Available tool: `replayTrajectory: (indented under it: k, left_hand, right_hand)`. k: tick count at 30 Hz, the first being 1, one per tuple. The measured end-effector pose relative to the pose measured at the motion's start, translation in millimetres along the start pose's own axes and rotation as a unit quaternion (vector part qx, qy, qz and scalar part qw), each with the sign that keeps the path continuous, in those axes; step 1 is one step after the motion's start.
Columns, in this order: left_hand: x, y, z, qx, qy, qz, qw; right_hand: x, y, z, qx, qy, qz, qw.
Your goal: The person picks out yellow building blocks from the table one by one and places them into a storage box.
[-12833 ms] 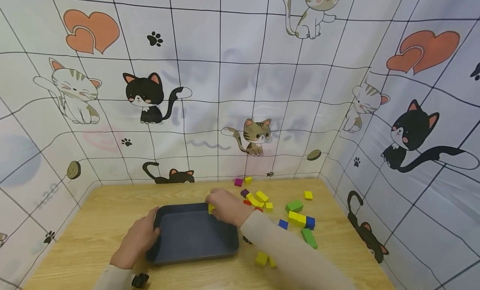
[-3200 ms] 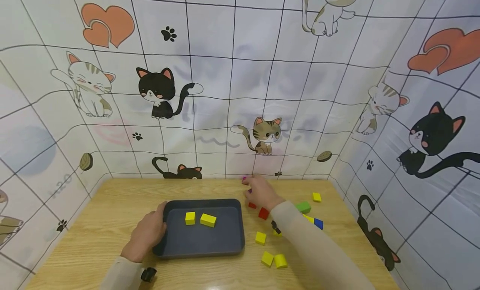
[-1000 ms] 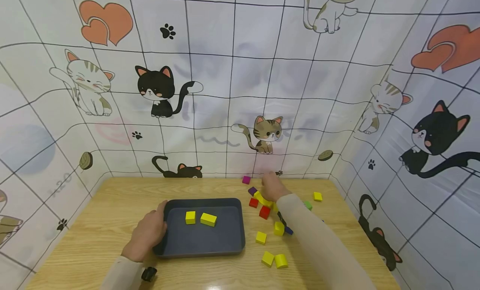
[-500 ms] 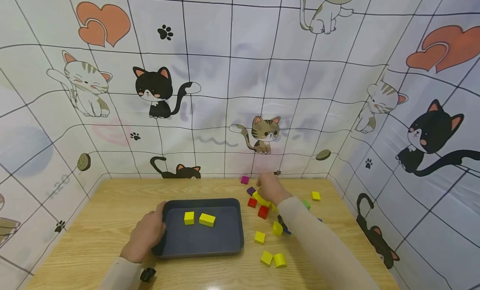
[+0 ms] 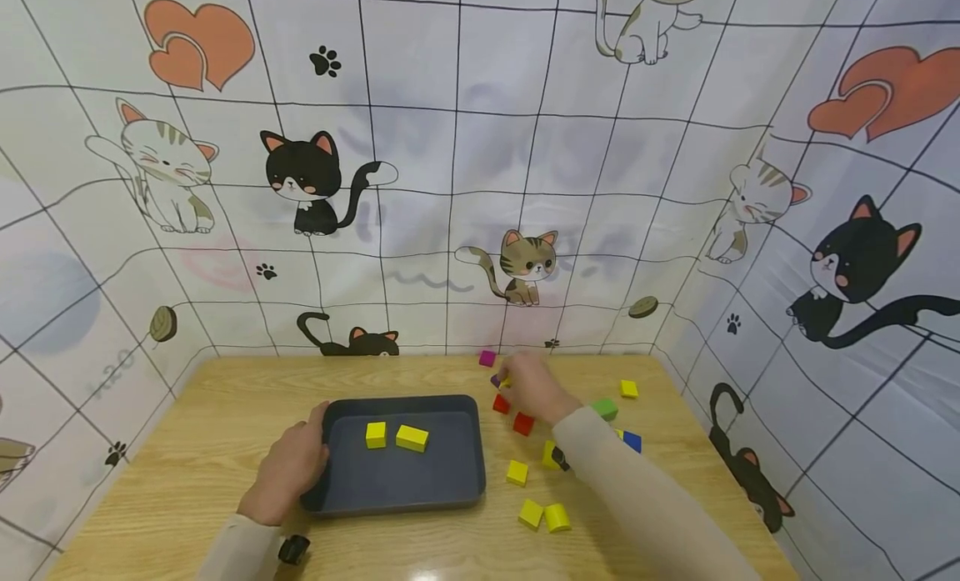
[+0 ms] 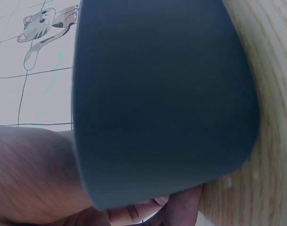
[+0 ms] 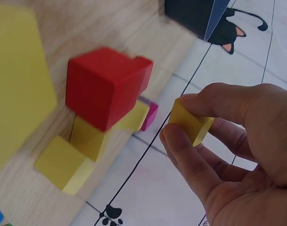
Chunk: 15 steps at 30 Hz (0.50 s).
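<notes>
My left hand grips the left side of the dark grey tray, its thumb at the rim; the tray's outer wall fills the left wrist view. Two yellow blocks lie inside the tray near its far side. Beyond the tray's far right corner, my right hand pinches a small yellow block between thumb and fingertips. Under and around that hand are a purple block, a magenta block and two red blocks. More yellow blocks show near it in the right wrist view.
Right of the tray lie several loose yellow blocks, one of them rounded. Farther right are a green block, a blue block and a lone yellow block. A cat-print cloth backs the wooden table.
Since the earliest frame, two yellow blocks have come to lie in the tray. Over the last second my right hand has shifted left with a yellow block. The left hand stays on the tray.
</notes>
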<state>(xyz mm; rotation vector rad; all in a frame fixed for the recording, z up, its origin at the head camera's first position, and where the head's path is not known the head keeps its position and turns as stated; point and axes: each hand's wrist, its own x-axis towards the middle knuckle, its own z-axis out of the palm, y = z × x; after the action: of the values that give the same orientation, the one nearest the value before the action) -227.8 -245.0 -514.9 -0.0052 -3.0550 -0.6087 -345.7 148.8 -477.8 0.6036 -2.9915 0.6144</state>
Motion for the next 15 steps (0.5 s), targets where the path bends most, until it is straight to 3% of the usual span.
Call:
replayTrajectory:
  k: [15]
  left_hand:
    - [0.9, -0.9, 1.6, 0.002, 0.004, 0.000, 1.0000]
  right_hand:
    - [-20.7, -29.1, 8.8, 0.030, 0.026, -0.052, 0.9979]
